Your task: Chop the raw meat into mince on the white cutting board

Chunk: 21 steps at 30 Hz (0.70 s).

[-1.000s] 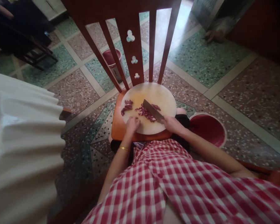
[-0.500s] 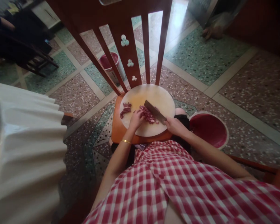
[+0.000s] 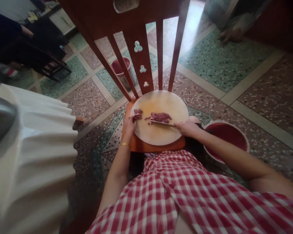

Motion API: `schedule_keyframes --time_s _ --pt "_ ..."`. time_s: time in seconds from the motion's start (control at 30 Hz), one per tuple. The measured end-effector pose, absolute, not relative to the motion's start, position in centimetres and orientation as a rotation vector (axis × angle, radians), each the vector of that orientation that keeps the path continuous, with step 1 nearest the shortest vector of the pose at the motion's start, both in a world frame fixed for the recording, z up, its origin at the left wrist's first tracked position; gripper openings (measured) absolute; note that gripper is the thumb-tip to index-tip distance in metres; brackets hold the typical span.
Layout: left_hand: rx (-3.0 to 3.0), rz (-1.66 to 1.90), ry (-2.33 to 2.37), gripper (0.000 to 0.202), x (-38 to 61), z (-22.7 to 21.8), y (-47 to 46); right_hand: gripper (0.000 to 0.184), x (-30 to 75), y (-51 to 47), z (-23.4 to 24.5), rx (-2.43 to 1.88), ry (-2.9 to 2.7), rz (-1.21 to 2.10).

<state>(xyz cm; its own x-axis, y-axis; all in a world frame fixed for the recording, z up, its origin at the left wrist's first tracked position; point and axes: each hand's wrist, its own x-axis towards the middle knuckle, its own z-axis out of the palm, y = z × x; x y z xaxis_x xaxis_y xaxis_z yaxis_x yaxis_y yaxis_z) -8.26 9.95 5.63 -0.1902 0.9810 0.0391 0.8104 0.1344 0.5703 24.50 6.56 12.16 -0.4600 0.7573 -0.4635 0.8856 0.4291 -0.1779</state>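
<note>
The handle of the knife point(image 3: 162, 123) is hidden within the right hand point(image 3: 187, 127). Where the meat strips point(image 3: 138, 112) are met by the left hand point(image 3: 130, 125), detail is too small for a grip to be told. The metal bowl point(image 3: 1, 117) is cut off by the left edge, the chair back point(image 3: 127, 22) by the top. A bucket point(image 3: 133, 74) is partly hidden behind slats. At upper left a person point(image 3: 5, 26) is cropped; at upper right a brownish object point(image 3: 231, 35) is blurred beyond identification.

Meat point(image 3: 162, 117) on a round board point(image 3: 158, 136)
Left hand point(image 3: 130, 125) touches strips point(image 3: 138, 113) at the board's left edge; right hand point(image 3: 186, 128), opposite, holds a cleaver point(image 3: 162, 123).
</note>
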Motion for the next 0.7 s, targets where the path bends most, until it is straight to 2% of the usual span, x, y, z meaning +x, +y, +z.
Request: schedule_keyframes --time_s 0.17,0.4,0.7 --pt "1.487 0.649 2.004 0.013 -6.8 4.0 7.4 0.031 23.3 5.5 12.5 1.542 2.358 -0.685" --pt "1.515 0.717 1.755 0.021 -2.1 2.7 3.1 0.029 23.0 2.5 12.6 1.690 2.310 -0.741" --pt "1.868 0.707 2.088 0.021 -4.7 3.9 4.4 0.030 22.8 0.9 12.5 1.687 2.329 -0.718"
